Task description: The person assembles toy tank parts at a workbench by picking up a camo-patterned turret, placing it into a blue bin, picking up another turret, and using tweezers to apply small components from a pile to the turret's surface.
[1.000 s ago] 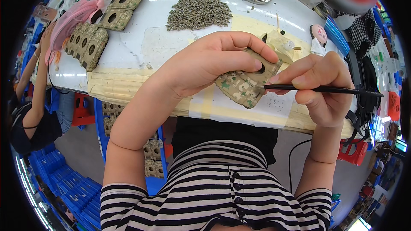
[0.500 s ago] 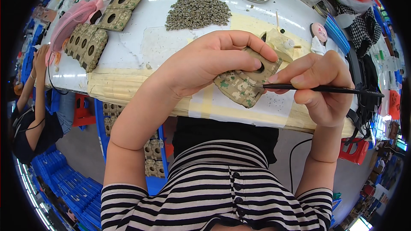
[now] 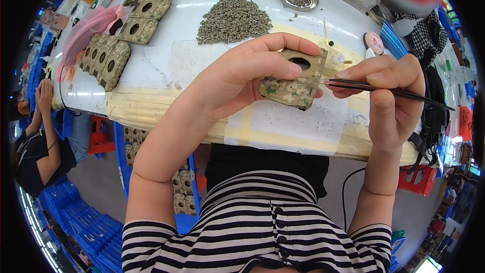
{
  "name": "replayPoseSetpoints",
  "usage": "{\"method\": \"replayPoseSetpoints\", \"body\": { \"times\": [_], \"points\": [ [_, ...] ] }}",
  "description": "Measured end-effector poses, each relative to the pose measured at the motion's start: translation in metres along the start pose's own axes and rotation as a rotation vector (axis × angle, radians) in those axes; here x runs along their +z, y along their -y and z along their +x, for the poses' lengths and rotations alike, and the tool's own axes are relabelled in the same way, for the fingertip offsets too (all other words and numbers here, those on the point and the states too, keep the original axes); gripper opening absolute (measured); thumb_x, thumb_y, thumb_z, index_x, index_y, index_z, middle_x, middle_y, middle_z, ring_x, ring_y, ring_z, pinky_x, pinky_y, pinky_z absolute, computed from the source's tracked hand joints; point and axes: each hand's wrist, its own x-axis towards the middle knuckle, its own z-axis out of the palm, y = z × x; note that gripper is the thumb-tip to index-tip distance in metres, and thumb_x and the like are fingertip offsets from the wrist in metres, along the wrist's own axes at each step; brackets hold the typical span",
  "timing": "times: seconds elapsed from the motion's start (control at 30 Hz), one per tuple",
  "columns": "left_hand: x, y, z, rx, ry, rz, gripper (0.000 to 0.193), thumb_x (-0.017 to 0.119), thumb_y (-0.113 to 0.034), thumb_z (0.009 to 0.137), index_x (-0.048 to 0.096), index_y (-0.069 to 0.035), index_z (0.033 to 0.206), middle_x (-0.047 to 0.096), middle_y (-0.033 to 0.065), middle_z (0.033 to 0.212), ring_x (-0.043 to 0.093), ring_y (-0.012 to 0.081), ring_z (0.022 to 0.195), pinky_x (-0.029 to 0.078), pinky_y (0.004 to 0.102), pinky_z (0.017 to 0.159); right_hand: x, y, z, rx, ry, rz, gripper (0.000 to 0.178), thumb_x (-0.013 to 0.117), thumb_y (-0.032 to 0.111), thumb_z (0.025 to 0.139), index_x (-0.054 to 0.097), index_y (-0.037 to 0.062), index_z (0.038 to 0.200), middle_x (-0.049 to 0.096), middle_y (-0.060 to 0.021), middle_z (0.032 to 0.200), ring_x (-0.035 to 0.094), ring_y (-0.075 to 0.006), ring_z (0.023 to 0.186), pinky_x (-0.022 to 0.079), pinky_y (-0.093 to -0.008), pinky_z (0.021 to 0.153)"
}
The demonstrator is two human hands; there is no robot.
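Observation:
My left hand is closed around a camouflage-patterned part with a dark oval hole. The thumb rests on its face beside the hole, and the index finger bends over its upper edge. My right hand pinches black tweezers between thumb and fingers. Their thin tips point left and meet the right edge of the part; whether anything sits between them is too small to tell. Beyond my hands lies a heap of small grey-brown pieces on the white table.
Several matching camouflage parts lie at the far left beside a pink mesh fan. A round metal dish of small pieces stands at the back. A round pink-topped container is at right. Another person's hands show far left.
My left hand has tilted the part more upright. The tweezers' tips have moved from its face to its right edge, slightly higher, and their prongs now show apart.

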Motion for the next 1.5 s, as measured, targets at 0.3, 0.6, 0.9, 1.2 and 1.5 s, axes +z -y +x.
{"method": "replayPoseSetpoints", "body": {
  "times": [0.3,0.6,0.9,1.2,1.5],
  "points": [
    [-0.001,0.000,-0.001,0.015,-0.028,0.039,0.052,0.058,-0.011,0.079,0.044,0.004,0.126,0.060,0.0178,0.112,0.063,0.0217,0.099,0.051,0.0315,0.089,0.008,0.001,-0.005,-0.033,-0.011,-0.119,0.027,0.060,0.023,0.092,0.047,-0.0001,0.094,0.063,-0.0242,0.088,0.067,-0.0269,0.081,0.057,-0.0343,0.070],
    [0.003,-0.003,-0.003,-0.004,-0.061,0.047,0.051,0.058,-0.010,0.079,0.045,0.002,0.127,0.061,0.0148,0.111,0.063,0.0179,0.098,0.051,0.0289,0.086,0.010,-0.003,-0.006,-0.105,-0.024,-0.175,0.022,0.075,0.009,0.077,0.057,-0.0011,0.086,0.067,-0.0182,0.087,0.067,-0.0216,0.079,0.052,-0.0280,0.068],
    [0.003,-0.003,-0.002,-0.012,-0.059,0.081,0.052,0.059,-0.011,0.079,0.045,0.001,0.127,0.061,0.0139,0.111,0.063,0.0168,0.098,0.051,0.0277,0.085,0.010,-0.002,-0.007,-0.086,-0.029,-0.181,0.022,0.075,0.010,0.077,0.057,-0.0005,0.086,0.068,-0.0175,0.087,0.067,-0.0206,0.078,0.051,-0.0271,0.067],
    [0.003,-0.003,-0.003,0.002,-0.061,0.049,0.055,0.058,-0.012,0.076,0.045,0.003,0.127,0.059,0.0155,0.113,0.063,0.0182,0.099,0.051,0.0291,0.087,0.008,0.003,-0.005,-0.087,0.037,-0.247,0.024,0.068,0.017,0.084,0.052,0.0000,0.088,0.066,-0.0222,0.088,0.067,-0.0268,0.084,0.054,-0.0335,0.074],
    [0.002,-0.001,-0.001,0.008,-0.060,0.053,0.055,0.057,-0.011,0.076,0.045,0.003,0.127,0.060,0.0156,0.113,0.062,0.0187,0.101,0.051,0.0294,0.088,0.012,-0.004,-0.006,-0.139,-0.044,-0.234,0.025,0.076,0.014,0.075,0.057,0.0006,0.085,0.068,-0.0156,0.084,0.069,-0.0226,0.077,0.054,-0.0281,0.065]
  ]
}}
